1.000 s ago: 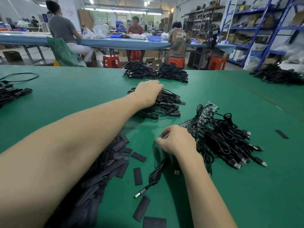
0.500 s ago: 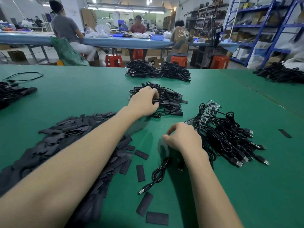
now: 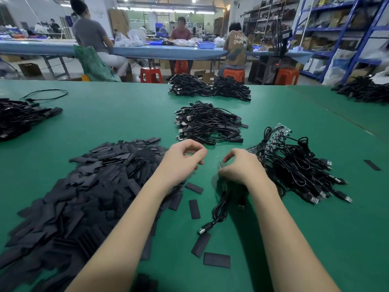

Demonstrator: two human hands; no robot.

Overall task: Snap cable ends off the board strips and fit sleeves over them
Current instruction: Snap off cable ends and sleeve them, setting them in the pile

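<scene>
My right hand (image 3: 242, 166) rests on the green table, closed over one end of a loose black cable (image 3: 221, 207). That cable trails toward me and ends in a USB plug (image 3: 202, 231). My left hand (image 3: 181, 160) hovers just left of it with its fingers loosely curled and nothing in them. A large heap of flat black sleeves (image 3: 84, 197) lies under and left of my left forearm. Right of my right hand sits a tangle of cables joined to green board strips (image 3: 281, 131). Beyond both hands lies a pile of sleeved cables (image 3: 208, 123).
Loose sleeves (image 3: 216, 259) lie scattered between my forearms, and a single one (image 3: 372, 165) lies far right. More cable piles sit at the far edge (image 3: 210, 87), the left (image 3: 19, 116) and the far right (image 3: 364, 91). People sit at a blue bench behind.
My left hand has pulled back from the sleeved-cable pile toward me and now hovers empty next to my right hand. The right hand has stayed on its cable.
</scene>
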